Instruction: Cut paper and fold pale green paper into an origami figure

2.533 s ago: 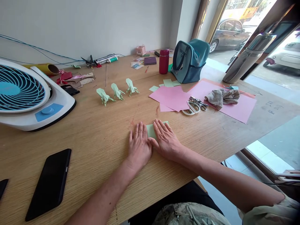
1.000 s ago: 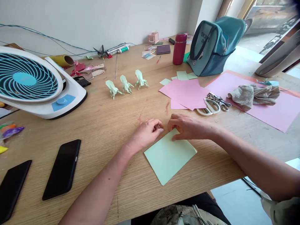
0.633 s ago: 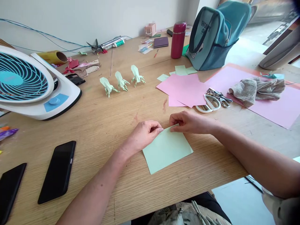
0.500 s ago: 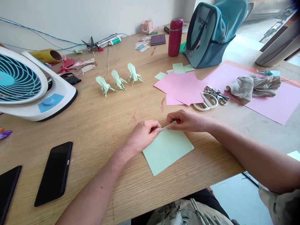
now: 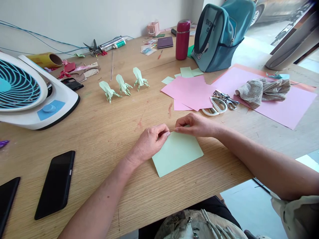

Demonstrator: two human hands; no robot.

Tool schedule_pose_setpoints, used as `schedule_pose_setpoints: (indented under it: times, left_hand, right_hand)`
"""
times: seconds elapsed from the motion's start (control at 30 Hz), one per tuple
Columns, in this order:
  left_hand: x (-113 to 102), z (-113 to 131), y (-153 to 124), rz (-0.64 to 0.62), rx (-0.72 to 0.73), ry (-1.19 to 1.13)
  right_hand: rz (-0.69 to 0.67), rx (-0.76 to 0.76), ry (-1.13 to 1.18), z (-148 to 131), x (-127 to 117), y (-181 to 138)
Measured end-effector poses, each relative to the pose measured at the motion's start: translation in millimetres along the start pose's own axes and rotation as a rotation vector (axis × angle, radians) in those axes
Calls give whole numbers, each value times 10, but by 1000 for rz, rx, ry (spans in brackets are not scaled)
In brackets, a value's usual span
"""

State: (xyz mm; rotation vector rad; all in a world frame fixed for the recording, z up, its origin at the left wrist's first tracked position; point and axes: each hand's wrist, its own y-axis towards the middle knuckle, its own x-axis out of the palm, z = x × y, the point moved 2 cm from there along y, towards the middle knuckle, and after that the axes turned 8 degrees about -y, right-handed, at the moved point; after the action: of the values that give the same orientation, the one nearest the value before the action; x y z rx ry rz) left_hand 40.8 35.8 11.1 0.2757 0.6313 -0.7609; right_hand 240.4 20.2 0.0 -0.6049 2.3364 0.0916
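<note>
Green sheet (image 5: 178, 154) is on the worktop (image 5: 142, 202) in front of the person, w/ pink paper (image 5: 193, 91) & scissors (image 5: 214, 108) beyond it; L hand (image 5: 151, 142) & R hand (image 5: 195, 125) sit just beside each other at its far edge, both nearly closed, thumb vs curled fingers, apparently pinching it, tho exact contact is hidden. Looks v. light, thin & bendy, prob. creases or tears if yanked & slides easily, so best take it by the edges or corners, approx. fingertip pressure only.
</note>
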Motion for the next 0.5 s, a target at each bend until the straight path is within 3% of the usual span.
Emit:
schedule_pose_setpoints:
  times: [0.27, 0.5]
  left_hand:
    - [-322, -154, 5, 80, -52, -47]
    - [-464, -326, 19, 176, -86, -161]
  right_hand:
    - [61, 136, 185, 210, -191, -34]
    - [-39, 111, 184, 234, -242, -41]
